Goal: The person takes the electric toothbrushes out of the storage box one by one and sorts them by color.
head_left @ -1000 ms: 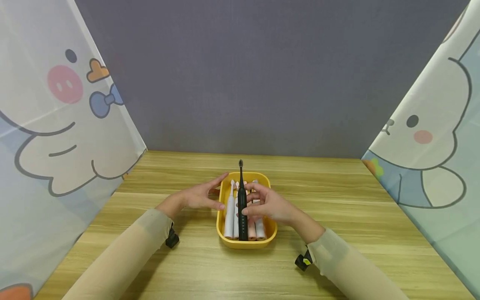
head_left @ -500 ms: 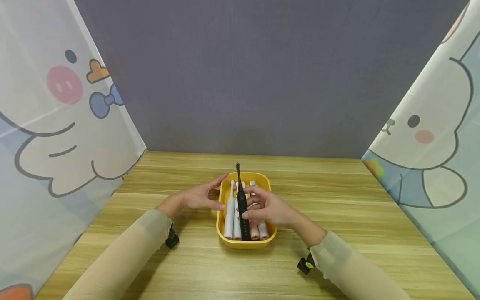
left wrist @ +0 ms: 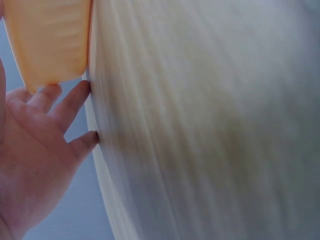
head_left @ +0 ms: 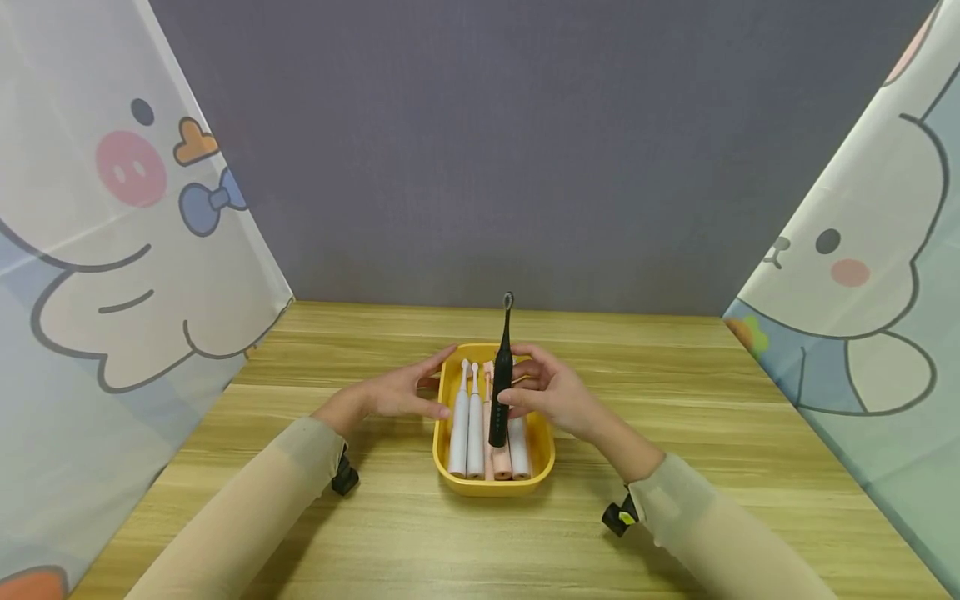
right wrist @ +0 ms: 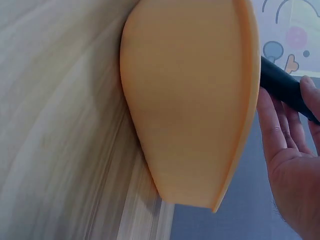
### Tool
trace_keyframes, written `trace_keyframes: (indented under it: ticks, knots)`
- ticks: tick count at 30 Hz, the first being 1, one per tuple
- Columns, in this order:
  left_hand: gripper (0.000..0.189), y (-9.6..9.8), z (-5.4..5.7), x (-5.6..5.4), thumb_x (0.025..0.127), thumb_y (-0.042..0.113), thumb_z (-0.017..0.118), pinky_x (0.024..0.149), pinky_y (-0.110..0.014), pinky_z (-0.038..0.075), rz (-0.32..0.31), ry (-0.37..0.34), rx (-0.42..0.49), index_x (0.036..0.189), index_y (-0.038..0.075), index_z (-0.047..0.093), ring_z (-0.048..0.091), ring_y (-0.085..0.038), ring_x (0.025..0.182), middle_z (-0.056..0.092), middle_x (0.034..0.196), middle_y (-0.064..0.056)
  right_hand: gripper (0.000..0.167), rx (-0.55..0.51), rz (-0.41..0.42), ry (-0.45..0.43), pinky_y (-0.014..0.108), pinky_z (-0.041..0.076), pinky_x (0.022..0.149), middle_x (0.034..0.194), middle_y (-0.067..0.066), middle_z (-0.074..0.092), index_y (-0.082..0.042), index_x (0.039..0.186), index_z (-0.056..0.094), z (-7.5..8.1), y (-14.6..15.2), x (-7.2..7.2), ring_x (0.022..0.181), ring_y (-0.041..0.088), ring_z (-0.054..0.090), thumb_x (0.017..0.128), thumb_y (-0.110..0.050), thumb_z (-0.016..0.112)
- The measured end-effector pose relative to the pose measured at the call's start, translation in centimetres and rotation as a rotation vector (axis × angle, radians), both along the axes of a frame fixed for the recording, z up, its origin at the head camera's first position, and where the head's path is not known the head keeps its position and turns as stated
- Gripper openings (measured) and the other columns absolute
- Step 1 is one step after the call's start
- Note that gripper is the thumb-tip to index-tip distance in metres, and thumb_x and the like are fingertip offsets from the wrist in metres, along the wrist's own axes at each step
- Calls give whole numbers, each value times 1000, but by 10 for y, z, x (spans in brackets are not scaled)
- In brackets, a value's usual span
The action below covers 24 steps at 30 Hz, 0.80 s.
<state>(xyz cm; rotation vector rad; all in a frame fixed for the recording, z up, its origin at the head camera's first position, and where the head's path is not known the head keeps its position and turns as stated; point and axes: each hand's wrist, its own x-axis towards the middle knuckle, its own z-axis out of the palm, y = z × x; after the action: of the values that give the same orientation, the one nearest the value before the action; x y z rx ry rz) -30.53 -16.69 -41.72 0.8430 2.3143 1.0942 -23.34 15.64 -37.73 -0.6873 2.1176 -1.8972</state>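
Observation:
My right hand (head_left: 557,395) pinches a black electric toothbrush (head_left: 500,400) between thumb and fingers. Its brush head points up and away, and it is held over a yellow bin (head_left: 495,490). In the right wrist view the toothbrush's dark handle (right wrist: 285,85) shows beyond the bin's rim. White electric toothbrushes (head_left: 458,442) lie side by side in the bin, with pink ones (head_left: 501,467) in the middle and another white one (head_left: 519,454) at the right. At the bin's left side is my left hand (head_left: 396,393), fingers spread and fairly straight, fingertips right at its wall.
The bin stands on a wood-grain table (head_left: 337,517). A grey panel (head_left: 487,167) rises behind it, and cartoon-printed cloths (head_left: 135,317) hang on both sides. A black wrist camera (head_left: 345,477) is strapped under each forearm.
The right hand has lifted the black toothbrush up and to the right, from among the others to above them. More of the pink toothbrushes shows beneath. My left hand has stayed put.

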Motion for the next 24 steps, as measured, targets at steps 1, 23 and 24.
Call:
trace_keyframes:
  ticks: [1,23,24]
  knots:
    - [125,0,0,0,91,57,87,129,-73,31,-1,-1,4,178,38,-2,32,-50,164,1,187,-13,67,-3,-8,4,54,70,82,124,20,73,-2,156,48,0,1,-1,96,21,79,97,3,80]
    - [125,-1,-2,1,91,56,88,129,-74,29,8,-7,6,177,40,-2,30,-49,165,2,187,-12,65,-17,-139,117,40,70,89,141,36,66,-1,160,48,17,35,-20,107,13,79,101,4,75]
    - [125,-1,-2,1,90,57,88,129,-74,28,10,-7,3,177,41,-1,30,-48,165,2,187,-12,65,-16,-144,116,41,69,90,141,35,66,-2,160,49,17,37,-21,107,13,79,101,3,75]
